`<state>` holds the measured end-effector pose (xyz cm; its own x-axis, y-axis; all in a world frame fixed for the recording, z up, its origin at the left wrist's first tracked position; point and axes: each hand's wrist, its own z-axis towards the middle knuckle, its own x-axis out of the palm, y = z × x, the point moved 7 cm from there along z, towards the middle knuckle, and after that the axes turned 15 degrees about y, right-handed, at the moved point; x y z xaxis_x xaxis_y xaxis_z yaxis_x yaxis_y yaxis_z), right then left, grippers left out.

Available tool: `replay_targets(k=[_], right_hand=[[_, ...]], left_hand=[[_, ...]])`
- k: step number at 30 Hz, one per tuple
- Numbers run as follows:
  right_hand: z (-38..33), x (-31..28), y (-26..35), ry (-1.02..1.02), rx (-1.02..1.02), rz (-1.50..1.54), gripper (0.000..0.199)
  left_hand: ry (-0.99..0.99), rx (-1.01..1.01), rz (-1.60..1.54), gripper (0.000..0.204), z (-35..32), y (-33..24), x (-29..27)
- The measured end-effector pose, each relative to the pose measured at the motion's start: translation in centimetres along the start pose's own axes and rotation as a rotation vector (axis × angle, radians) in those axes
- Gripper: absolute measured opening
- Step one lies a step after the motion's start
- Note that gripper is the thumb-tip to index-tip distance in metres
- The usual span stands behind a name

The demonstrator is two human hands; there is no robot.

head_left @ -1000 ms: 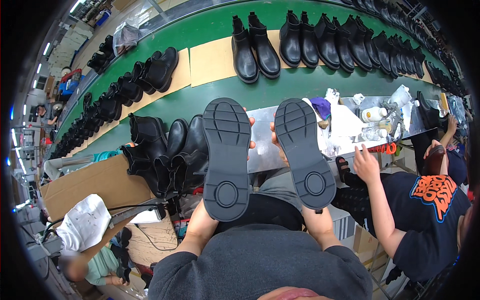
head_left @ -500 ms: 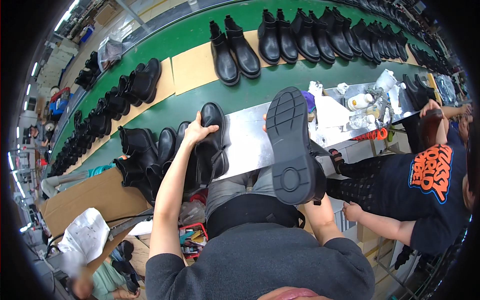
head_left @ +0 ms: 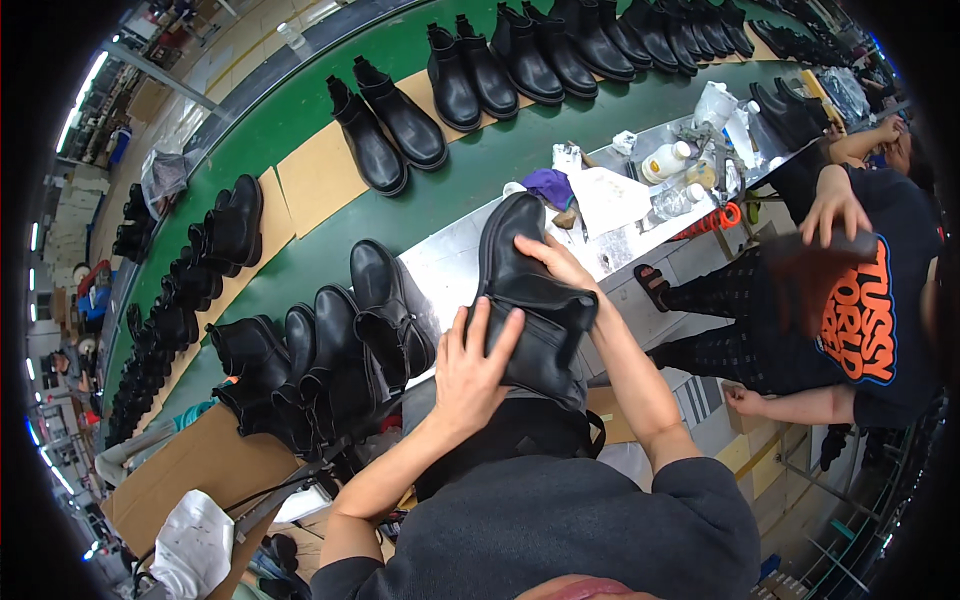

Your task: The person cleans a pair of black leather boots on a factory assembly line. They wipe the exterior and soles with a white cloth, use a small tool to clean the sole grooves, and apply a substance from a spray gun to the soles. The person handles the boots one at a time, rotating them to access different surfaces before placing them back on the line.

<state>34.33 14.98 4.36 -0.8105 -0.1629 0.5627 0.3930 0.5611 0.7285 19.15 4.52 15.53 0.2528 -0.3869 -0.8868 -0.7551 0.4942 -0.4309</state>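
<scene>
A black ankle boot (head_left: 530,300) is held over the near edge of the metal worktable (head_left: 450,265). It is gripped at its shaft by the left hand (head_left: 475,365), fingers spread, and clasped by the right hand (head_left: 555,262). More black boots (head_left: 330,360) are stood just left.

Boot (head_left: 530,300) held over near edge of metal table (head_left: 450,265), left hand (head_left: 475,365) on its near side, right hand (head_left: 555,262) on top. Cluster of boots (head_left: 320,360) to left. Conveyor belt (head_left: 450,180) behind table, pairs of boots (head_left: 470,75) on it. Bottles (head_left: 670,160) on table to right. Co-worker (head_left: 850,300) at far right.
</scene>
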Motion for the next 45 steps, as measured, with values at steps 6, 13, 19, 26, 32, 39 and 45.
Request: replay_targets(k=[6, 13, 19, 26, 32, 39, 45], right_hand=[[-1.6, -7.7, 3.4, -0.282, -0.149, -0.341, 0.057], [-1.8, -13.1, 3.6, -0.595, -0.284, -1.05, 0.017], [6.0, -5.3, 3.3, -0.521, -0.262, -1.472, 0.02], [5.9, -3.9, 5.2, -0.418, -0.389, -1.383, 0.014], [-2.9, -8.1, 5.5, -0.428, -0.398, -0.274, 0.023], [-18.4, -13.5, 6.7, -0.881, -0.869, -0.313, 0.015], [-21.9, -18.8, 10.2, -0.686, -0.849, -0.19, 0.008]], left_hand=[[-0.525, -0.275, -1.206, 0.048, 0.7, 6.3, 2.4], [-0.604, -0.337, -2.126, 0.051, 2.1, 5.1, 8.0], [-0.579, -0.247, -2.415, 0.064, 4.1, 3.1, 5.4], [-0.601, 0.001, -2.579, 0.066, 4.5, 3.0, 3.1], [-0.665, -0.092, -2.301, 0.062, 4.4, 2.5, 3.8], [-0.567, -0.484, -1.641, 0.037, 1.5, 5.6, 4.0], [-0.177, -0.417, -1.187, 0.045, 1.2, 6.8, -7.6]])
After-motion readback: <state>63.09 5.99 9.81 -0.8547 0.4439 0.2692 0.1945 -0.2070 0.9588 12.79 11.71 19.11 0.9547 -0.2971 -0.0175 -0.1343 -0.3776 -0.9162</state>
